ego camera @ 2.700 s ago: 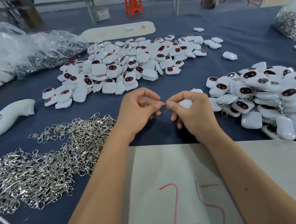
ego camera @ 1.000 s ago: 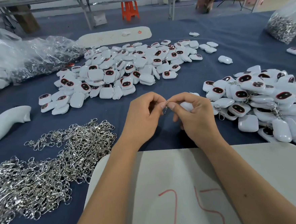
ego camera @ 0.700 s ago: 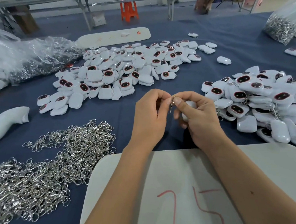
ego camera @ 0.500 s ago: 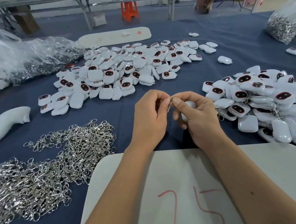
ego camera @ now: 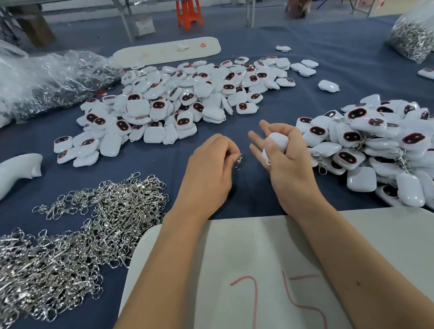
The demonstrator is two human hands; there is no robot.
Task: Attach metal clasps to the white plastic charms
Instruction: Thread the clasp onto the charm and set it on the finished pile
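While the loose clasps (ego camera: pixel 59 233) lie heaped at the lower left of the frame on the blue surface (ego camera: pixel 239 124), the left hand (ego camera: pixel 207 171) pinches one metal clasp (ego camera: pixel 239 160) at its fingertips. Half a second ago both hands met at the centre; now they have parted, with the clasp apparently not yet hooked on. Just right of centre, the right hand (ego camera: pixel 285 159) grasps a white charm (ego camera: pixel 276 145), thumb pressed on it. Finished charms (ego camera: pixel 381 147) pile at the right.
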